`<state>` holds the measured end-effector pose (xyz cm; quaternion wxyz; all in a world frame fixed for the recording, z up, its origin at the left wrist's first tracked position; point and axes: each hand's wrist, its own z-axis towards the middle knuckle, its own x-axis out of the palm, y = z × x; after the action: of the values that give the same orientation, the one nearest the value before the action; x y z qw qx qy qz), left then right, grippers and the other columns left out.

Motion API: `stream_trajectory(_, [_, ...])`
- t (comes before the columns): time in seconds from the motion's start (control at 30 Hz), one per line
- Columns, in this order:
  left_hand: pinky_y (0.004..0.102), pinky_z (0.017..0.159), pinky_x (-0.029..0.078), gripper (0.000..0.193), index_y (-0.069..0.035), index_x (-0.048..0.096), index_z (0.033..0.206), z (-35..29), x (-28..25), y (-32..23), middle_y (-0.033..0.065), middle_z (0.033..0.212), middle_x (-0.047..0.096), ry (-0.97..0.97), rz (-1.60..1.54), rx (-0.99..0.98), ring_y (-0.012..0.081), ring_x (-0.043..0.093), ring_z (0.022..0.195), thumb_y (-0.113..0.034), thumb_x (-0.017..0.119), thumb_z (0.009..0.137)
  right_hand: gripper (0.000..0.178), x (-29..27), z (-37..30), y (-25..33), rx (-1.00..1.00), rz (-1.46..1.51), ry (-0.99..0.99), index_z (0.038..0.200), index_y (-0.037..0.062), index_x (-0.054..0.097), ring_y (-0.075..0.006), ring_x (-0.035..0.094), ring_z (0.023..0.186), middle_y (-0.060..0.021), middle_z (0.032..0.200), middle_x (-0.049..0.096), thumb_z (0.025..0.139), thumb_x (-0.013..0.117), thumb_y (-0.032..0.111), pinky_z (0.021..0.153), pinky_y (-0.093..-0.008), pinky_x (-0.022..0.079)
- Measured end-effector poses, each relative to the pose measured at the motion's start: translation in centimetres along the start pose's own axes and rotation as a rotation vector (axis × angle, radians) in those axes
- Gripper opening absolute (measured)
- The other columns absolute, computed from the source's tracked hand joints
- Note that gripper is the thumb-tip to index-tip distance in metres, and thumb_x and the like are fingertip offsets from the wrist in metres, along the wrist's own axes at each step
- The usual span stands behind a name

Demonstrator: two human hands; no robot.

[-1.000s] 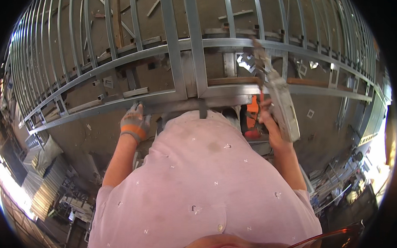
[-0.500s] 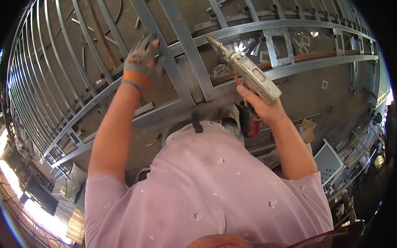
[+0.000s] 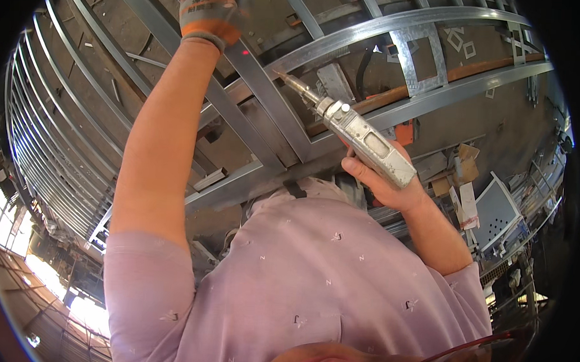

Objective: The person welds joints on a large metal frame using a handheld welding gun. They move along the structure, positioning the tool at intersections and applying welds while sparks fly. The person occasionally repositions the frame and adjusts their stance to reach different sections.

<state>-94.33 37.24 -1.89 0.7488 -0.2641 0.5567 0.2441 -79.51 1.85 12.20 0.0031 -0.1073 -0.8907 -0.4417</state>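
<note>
My right hand [image 3: 397,196] is closed around a pale, worn laser welding gun [image 3: 369,145]. Its long nozzle points up and left, the tip just beside a square steel tube [image 3: 258,78] of a large metal frame. A small red dot shows on that tube. My left hand [image 3: 209,12], in a grey and orange work glove, is at the top edge above the frame's tubes, and its fingers are mostly cut off by the picture's edge. Right of the nozzle, a galvanised plate with a square opening [image 3: 405,60] bridges two rails.
Many curved bars [image 3: 81,110] fan out on the left. Small square metal pieces [image 3: 455,40] lie beneath the frame on the right. Cardboard [image 3: 467,168] and a grey panel with holes [image 3: 496,217] are at the far right. A short tube offcut [image 3: 211,179] lies below the frame.
My left hand has reached farther forward, to the picture's top edge. The welding gun has shifted slightly down and left in view, its nozzle tip lower, as the view has moved too.
</note>
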Motion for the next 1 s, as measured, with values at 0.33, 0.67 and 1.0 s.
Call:
stream_trajectory(0.33, [0.0548,0.133,0.030,0.061,0.001,0.054,0.156,2.0,-0.4,2.0,0.0259,0.166,0.050,-0.041,0.013,0.120,0.0456,0.044,0.156,-0.029,0.067,0.104,0.022,1.2,1.7,0.4,-0.057,-0.015,-0.052,0.121,-0.0002,0.073,-0.0062,0.054,0.083,0.0022,0.088,0.065,0.103,0.080,0.010,0.074,-0.0261,0.049])
stream_trajectory(0.67, [0.0553,0.131,0.032,0.065,0.001,0.048,0.161,3.3,1.4,4.4,0.0255,0.165,0.051,-0.099,-0.034,-0.003,0.0462,0.045,0.155,-0.030,0.064,0.106,0.028,1.4,1.3,1.5,-0.002,-0.047,-0.043,0.123,-0.0035,0.073,-0.0095,0.064,0.088,-0.0056,0.097,0.075,0.100,0.083,0.009,0.079,-0.0289,0.054])
stream_trajectory(1.0, [0.0553,0.131,0.031,0.068,-0.002,0.045,0.164,3.3,1.9,4.6,0.0251,0.167,0.049,-0.112,-0.013,0.019,0.0473,0.044,0.156,-0.028,0.066,0.104,0.025,1.7,2.3,-0.4,0.115,0.029,-0.014,0.119,0.0010,0.075,-0.0066,0.059,0.087,-0.0001,0.092,0.071,0.101,0.083,0.015,0.078,-0.0271,0.052])
